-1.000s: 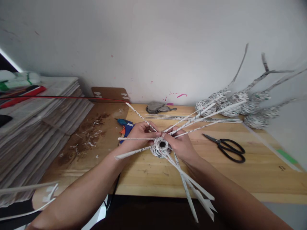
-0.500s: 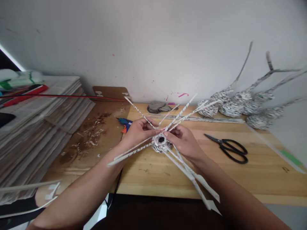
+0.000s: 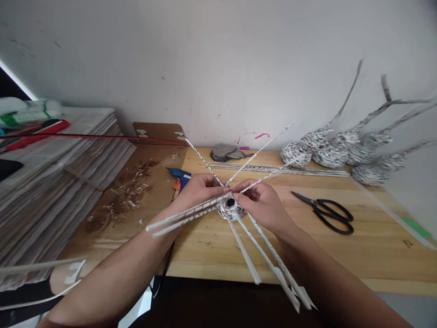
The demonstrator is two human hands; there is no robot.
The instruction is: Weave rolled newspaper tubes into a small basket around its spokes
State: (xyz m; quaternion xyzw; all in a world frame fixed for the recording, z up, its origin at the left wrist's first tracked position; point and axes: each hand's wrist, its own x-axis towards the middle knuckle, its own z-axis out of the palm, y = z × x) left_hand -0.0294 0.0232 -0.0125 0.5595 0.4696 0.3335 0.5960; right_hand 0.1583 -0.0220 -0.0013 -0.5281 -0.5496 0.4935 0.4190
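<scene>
Between my hands is a small round piece woven from rolled newspaper [image 3: 223, 213], with a dark round hole in its top. Several long paper tubes [image 3: 201, 160] fan out from it in all directions. My left hand [image 3: 202, 191] pinches the far left side, fingertips at the base of the tubes. On the far right side, my right hand [image 3: 261, 200] is closed with thumb and fingers at a tube's base. The fingertips of both hands nearly meet behind the hole. Two tubes lie across my left wrist, and several point toward me.
Black-handled scissors [image 3: 332, 214] lie at right. Several finished woven pieces [image 3: 329, 152] stand by the wall. Loose paper tubes [image 3: 307, 171] and a grey cloth [image 3: 225, 152] lie at the back. A blue glue gun [image 3: 182, 176] is beside my left hand; stacked newspapers [image 3: 78, 171] rise at left.
One tube has swung from the far right over to the left, across my left wrist. The tubes pointing toward me are spread wider. Both hands stay at the woven piece.
</scene>
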